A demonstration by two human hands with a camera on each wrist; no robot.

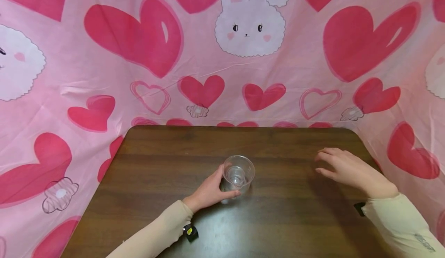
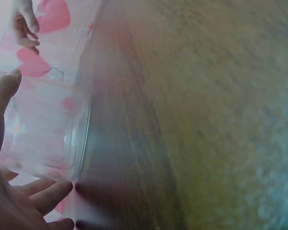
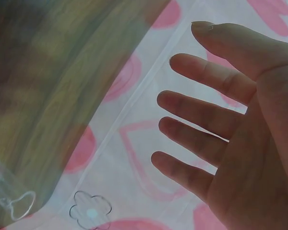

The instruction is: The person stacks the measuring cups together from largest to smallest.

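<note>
A clear cup (image 1: 247, 175) with faint marks on its side stands upright on the brown table (image 1: 174, 146), a little right of the middle. My left hand (image 1: 208, 190) holds it from the left, thumb across the near side and the fingers behind. In the left wrist view the cup (image 2: 43, 129) sits between thumb and fingers. Off to the right, my right hand (image 1: 342, 169) hangs above the table with its fingers loosely bent and nothing in them. The right wrist view shows that hand (image 3: 240, 120) with fingers spread, well away from the cup (image 3: 7, 194).
Pink cloth (image 1: 233, 68) with hearts and rabbits hangs behind the table and along both sides. Past the table's right edge (image 1: 368, 150) the cloth comes close to the right hand. A small black device (image 1: 190, 233) is strapped at the left wrist.
</note>
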